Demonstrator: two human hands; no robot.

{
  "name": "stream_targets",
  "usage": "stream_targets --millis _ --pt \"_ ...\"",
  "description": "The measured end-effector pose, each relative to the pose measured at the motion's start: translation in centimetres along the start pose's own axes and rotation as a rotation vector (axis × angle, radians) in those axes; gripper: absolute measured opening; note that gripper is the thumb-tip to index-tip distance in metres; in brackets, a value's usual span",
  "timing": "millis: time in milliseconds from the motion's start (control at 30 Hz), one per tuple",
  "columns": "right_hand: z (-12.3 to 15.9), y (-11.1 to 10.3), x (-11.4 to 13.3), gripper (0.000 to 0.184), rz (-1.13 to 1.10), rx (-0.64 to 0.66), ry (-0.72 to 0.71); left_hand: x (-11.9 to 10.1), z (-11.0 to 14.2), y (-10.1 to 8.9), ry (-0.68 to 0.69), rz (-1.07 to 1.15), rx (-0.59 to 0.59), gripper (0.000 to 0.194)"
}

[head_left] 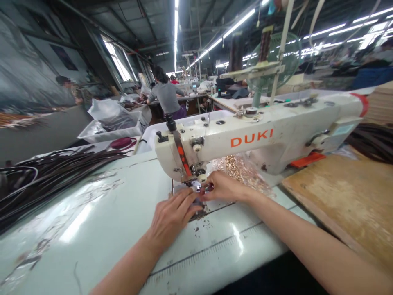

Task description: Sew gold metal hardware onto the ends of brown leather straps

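Note:
Under the head of a white sewing machine (pixel 215 141) marked DUKI, both my hands meet beside the needle area. My left hand (pixel 175 211) lies on the bed just left of the presser foot, fingers stretched forward and thumb apart. From the right, my right hand (pixel 221 186) reaches in with thumb and fingers pinched together. A small dark piece seems to show at its fingertips, too small to name. My fingers partly cover the needle plate and whatever lies on it.
Dark strips (pixel 61 172) are heaped on the left of the table (pixel 123 229). Gold-coloured metal pieces in a clear bag (pixel 241 174) lie behind my right hand. A wooden board (pixel 344 196) stands at the right. A co-worker in grey (pixel 167 96) sits farther back.

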State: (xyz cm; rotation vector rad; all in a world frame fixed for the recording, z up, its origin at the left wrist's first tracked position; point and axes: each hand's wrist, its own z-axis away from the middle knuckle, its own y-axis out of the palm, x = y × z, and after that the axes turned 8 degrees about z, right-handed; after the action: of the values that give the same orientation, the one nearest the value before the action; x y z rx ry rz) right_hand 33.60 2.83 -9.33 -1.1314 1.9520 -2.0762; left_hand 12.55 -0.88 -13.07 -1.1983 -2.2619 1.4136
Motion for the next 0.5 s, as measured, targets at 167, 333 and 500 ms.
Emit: stream_targets --millis 167,333,500 --pt "0.6 -0.7 -0.1 0.017 -0.079 0.074 -0.037 -0.5 -0.8 -0.1 -0.236 0.456 0.082 0.012" --pt "0.4 -0.4 0.9 0.018 0.039 0.016 0.029 0.5 -1.2 -0.2 -0.275 0.474 0.011 0.02" --pt "4.7 -8.6 2.6 0.021 0.348 -0.186 0.044 1.4 -1.0 -0.2 -0.367 0.423 -0.005 0.03"
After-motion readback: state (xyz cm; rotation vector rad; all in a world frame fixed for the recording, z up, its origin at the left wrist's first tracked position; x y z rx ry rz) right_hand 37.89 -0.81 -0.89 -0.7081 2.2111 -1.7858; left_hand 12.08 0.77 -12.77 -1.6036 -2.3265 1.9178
